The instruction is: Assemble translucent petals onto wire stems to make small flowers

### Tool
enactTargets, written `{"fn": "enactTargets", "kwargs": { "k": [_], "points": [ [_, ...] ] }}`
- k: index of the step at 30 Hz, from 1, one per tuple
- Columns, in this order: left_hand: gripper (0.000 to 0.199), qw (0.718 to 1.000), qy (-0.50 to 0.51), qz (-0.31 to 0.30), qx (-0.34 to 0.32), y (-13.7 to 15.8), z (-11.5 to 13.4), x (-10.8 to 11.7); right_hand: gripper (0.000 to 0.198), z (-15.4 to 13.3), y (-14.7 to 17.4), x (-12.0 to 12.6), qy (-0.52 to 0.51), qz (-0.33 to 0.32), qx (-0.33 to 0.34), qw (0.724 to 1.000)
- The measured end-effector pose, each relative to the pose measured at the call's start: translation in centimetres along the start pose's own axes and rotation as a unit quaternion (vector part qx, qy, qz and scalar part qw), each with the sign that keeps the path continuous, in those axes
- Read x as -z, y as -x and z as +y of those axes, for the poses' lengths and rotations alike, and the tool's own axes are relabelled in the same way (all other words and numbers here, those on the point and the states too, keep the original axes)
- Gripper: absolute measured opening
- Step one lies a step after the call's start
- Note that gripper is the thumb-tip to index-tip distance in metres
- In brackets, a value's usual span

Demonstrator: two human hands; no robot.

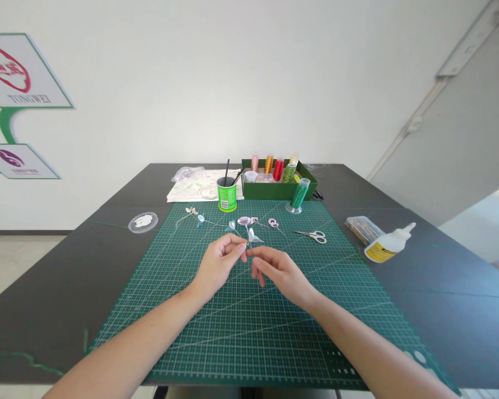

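Observation:
My left hand (221, 259) is closed, with thumb and forefinger pinching something tiny that I cannot make out. Beside it my right hand (281, 272) reaches in, its forefinger stretched to the left fingertips and its other fingers loosely curled, holding nothing visible. Just beyond the fingertips is a pale blue-white petal piece (253, 236); whether it joins the pinched thing cannot be seen. Close by on the green cutting mat (216, 332) lie a lilac flower piece (245, 220), a pink looped piece (273, 223) and a light blue wired petal (200, 219).
White-handled scissors (316, 236) lie right of the hands. Behind stand a green can (227, 196) with dark sticks, a green thread spool (300, 194) and a green box (266, 192) of spools. A glue bottle (388, 245) is at right, a small clear dish (143, 223) at left.

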State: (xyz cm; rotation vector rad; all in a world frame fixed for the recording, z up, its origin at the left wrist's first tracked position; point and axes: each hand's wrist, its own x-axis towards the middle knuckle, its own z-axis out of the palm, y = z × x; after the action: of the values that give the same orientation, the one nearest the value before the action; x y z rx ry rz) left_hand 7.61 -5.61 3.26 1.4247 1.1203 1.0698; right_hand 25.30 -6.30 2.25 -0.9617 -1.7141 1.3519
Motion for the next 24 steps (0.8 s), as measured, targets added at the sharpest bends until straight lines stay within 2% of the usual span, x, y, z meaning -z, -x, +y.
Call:
{"fn": "enactTargets", "kwargs": {
  "k": [2,5,11,19,24],
  "points": [
    [0.025,1.000,-0.008,0.002,-0.001,0.0,-0.1,0.0,0.028,0.3,0.2,-0.1,0.058,0.027,-0.007,0.998],
    [0.025,1.000,-0.018,0.001,-0.001,-0.2,-0.2,0.1,0.027,0.2,0.4,0.0,0.147,0.056,0.019,0.987],
    [0.025,0.999,-0.039,-0.011,0.017,-0.5,-0.7,0.4,0.029,-0.6,0.9,0.3,0.188,0.064,0.060,0.978],
    [0.019,0.978,-0.109,-0.163,0.066,-0.1,-1.2,-0.2,0.034,-2.0,1.3,1.6,0.140,0.078,0.092,0.983],
    [0.013,0.968,-0.105,-0.217,0.074,0.6,-1.2,-0.7,0.031,-1.7,1.2,1.8,0.125,0.091,0.092,0.984]
  ]
}}
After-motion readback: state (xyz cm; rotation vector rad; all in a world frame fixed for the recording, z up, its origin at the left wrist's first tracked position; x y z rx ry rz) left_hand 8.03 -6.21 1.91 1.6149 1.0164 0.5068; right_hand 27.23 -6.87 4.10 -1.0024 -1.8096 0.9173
